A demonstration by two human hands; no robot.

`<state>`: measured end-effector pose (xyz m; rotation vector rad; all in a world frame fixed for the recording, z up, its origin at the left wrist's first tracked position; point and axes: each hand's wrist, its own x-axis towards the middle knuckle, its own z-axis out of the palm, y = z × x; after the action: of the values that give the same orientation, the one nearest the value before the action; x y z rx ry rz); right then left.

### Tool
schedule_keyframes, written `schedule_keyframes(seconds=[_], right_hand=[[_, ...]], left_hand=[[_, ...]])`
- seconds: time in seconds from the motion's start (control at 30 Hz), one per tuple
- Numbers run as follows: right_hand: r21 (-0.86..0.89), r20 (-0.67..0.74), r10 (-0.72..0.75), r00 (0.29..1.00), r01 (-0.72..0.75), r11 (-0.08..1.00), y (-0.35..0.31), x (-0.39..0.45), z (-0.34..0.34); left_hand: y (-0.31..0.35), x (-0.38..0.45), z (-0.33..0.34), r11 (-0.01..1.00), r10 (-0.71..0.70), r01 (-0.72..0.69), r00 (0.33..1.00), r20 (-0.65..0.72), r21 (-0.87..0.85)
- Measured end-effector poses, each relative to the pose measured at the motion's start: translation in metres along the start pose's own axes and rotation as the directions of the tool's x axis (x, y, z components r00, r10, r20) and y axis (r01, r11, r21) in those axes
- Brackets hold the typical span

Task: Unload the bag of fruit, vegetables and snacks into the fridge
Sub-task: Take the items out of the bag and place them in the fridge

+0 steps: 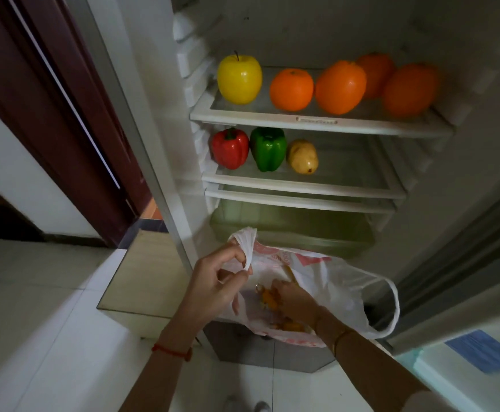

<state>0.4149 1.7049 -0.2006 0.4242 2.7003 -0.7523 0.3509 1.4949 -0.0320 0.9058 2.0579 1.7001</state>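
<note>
A white plastic bag (pixel 338 281) with red print hangs in front of the open fridge. My left hand (pixel 216 281) pinches one of its handles and holds it up. My right hand (pixel 293 298) is down inside the bag, its fingers around an orange-yellow item (pixel 268 301) that I cannot identify. On the upper fridge shelf (pixel 317 121) stand a yellow apple (pixel 239 78) and several oranges (pixel 340 87). The shelf below holds a red pepper (pixel 230 148), a green pepper (pixel 268 148) and a potato (pixel 303 156).
Below the shelves is a clear crisper drawer (pixel 290 230). The fridge door (pixel 463 263) stands open at the right. A low tan box (pixel 147 275) sits on the tiled floor to the left, beside a dark wooden door frame (pixel 73 120).
</note>
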Motion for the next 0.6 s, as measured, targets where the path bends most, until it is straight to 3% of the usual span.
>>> schedule_keyframes(seconds=[0.27,0.4,0.6], right_hand=[[-0.112,-0.103,0.1,0.99,-0.111,0.988,0.0,0.0,0.011],[-0.219,-0.072,0.115,0.991,-0.128,0.967,-0.006,0.002,0.019],[-0.13,-0.079,0.138,0.987,-0.147,0.981,-0.006,0.004,0.028]], left_hand=[[-0.002,0.004,0.001,1.0,-0.007,0.007,1.0,0.005,0.023],[-0.001,0.005,0.0,1.0,0.01,-0.01,1.0,0.007,0.015],[-0.001,0.004,-0.003,0.999,0.015,-0.015,1.0,0.004,0.05]])
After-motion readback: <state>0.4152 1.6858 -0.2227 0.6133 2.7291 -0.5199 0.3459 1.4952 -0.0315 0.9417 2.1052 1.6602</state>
